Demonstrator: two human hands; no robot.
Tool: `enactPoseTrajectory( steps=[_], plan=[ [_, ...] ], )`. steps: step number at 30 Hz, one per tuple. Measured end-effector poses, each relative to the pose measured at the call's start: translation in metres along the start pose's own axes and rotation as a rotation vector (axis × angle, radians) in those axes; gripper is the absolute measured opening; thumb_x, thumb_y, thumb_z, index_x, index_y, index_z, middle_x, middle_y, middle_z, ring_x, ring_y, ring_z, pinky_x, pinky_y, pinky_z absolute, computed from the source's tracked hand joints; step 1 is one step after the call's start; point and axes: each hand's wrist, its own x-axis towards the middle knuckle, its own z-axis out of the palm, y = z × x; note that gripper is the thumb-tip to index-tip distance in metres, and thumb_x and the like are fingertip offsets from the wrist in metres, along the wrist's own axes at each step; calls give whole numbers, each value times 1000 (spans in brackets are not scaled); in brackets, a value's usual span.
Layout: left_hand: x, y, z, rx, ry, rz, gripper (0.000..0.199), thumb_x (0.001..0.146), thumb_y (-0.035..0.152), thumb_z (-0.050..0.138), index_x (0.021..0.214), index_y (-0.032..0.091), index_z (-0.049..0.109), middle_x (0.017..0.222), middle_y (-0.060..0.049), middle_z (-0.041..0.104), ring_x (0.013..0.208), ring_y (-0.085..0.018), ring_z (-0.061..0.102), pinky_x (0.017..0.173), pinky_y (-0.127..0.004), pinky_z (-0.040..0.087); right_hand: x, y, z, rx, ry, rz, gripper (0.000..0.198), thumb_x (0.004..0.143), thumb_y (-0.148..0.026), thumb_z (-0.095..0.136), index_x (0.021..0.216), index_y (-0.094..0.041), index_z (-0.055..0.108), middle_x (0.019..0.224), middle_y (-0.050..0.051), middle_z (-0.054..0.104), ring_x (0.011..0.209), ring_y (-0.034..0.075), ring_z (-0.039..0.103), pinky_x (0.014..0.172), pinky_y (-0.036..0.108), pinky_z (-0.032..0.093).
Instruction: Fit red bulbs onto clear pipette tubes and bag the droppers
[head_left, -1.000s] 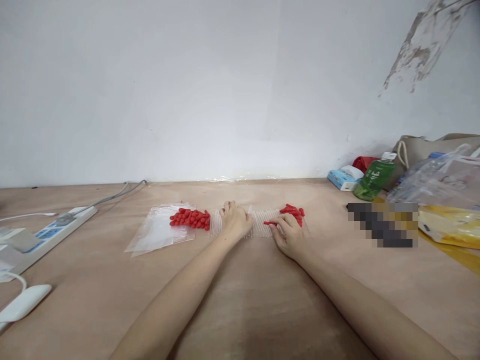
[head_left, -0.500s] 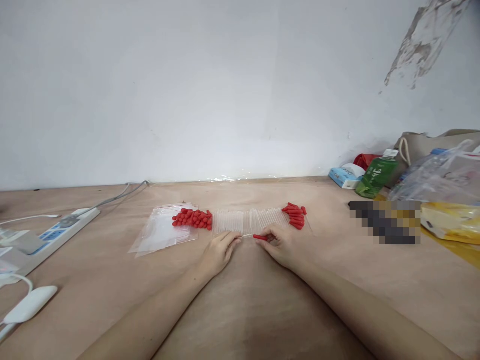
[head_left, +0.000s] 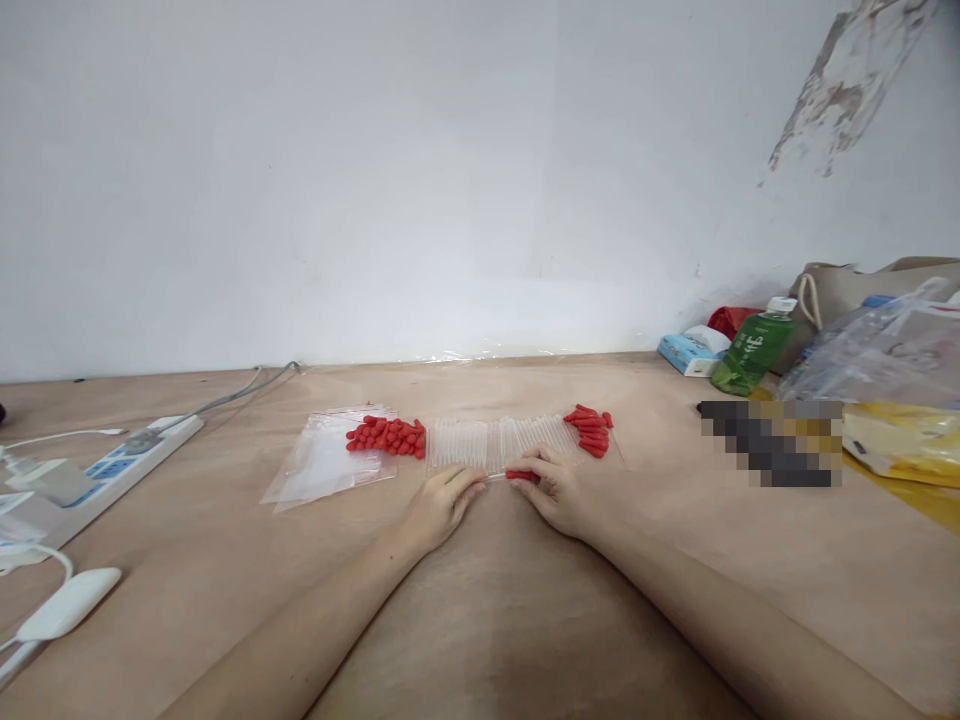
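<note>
In the head view, my left hand [head_left: 441, 505] pinches a thin clear dropper tube [head_left: 495, 476] that points to the right. My right hand [head_left: 556, 495] has a red rubber bulb [head_left: 519, 475] between thumb and fingers. The tube's end meets the bulb's open end; I cannot tell whether it is inside. Just behind my hands lie several clear dropper tubes [head_left: 459, 440] side by side. A heap of red bulbs [head_left: 386, 437] is left of them. Droppers with red bulbs [head_left: 592, 440] on their ends lie to the right.
Clear zip bags [head_left: 322, 465] lie under and left of the red heap. A power strip [head_left: 142, 460] with cables and a white adapter [head_left: 71, 605] are at far left. At right stand a tissue pack [head_left: 688, 354], a green bottle [head_left: 756, 350] and plastic bags [head_left: 877, 345].
The small gap between the tube and the red bulb has closed. My fingers keep the same grips, and the loose tubes and bulbs stay where they were.
</note>
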Motion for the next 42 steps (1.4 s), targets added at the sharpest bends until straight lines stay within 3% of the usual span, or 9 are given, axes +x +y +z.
enactPoseTrajectory(
  steps=[9, 19, 31, 38, 42],
  plan=[
    [0, 3, 0, -29, 0, 114, 20, 88, 17, 42, 101, 16, 57, 87, -6, 64, 79, -14, 59, 70, -25, 49, -4, 12, 6, 21, -48, -31, 16, 84, -25, 47, 92, -22, 61, 83, 3, 64, 75, 14, 59, 68, 27, 48],
    [0, 7, 0, 34, -62, 117, 23, 90, 18, 38, 101, 15, 57, 87, -7, 64, 79, -15, 58, 70, -26, 49, -2, 1, 1, -98, -112, -102, 16, 84, -21, 46, 91, -19, 60, 81, 4, 64, 72, 13, 58, 65, 25, 47],
    [0, 8, 3, 91, -83, 102, 22, 90, 21, 38, 101, 17, 57, 86, -7, 64, 80, -16, 60, 70, -28, 49, 0, 7, 10, -125, -188, -128, 17, 84, -21, 46, 93, -20, 60, 82, 6, 63, 76, 16, 57, 68, 29, 45],
    [1, 9, 3, 72, -57, 39, 21, 89, 23, 40, 102, 18, 57, 86, -5, 64, 79, -15, 60, 71, -28, 49, 6, 1, -2, -41, -220, -60, 21, 84, -23, 46, 99, -24, 62, 82, 4, 60, 75, 14, 57, 67, 26, 47],
    [0, 8, 0, 62, 32, -26, 33, 85, 29, 48, 117, 19, 47, 95, -7, 62, 87, -18, 58, 76, -32, 48, 12, 5, -13, 96, -59, 110, 20, 80, -30, 54, 98, -21, 59, 82, 4, 61, 76, 14, 58, 69, 28, 48]
  ],
)
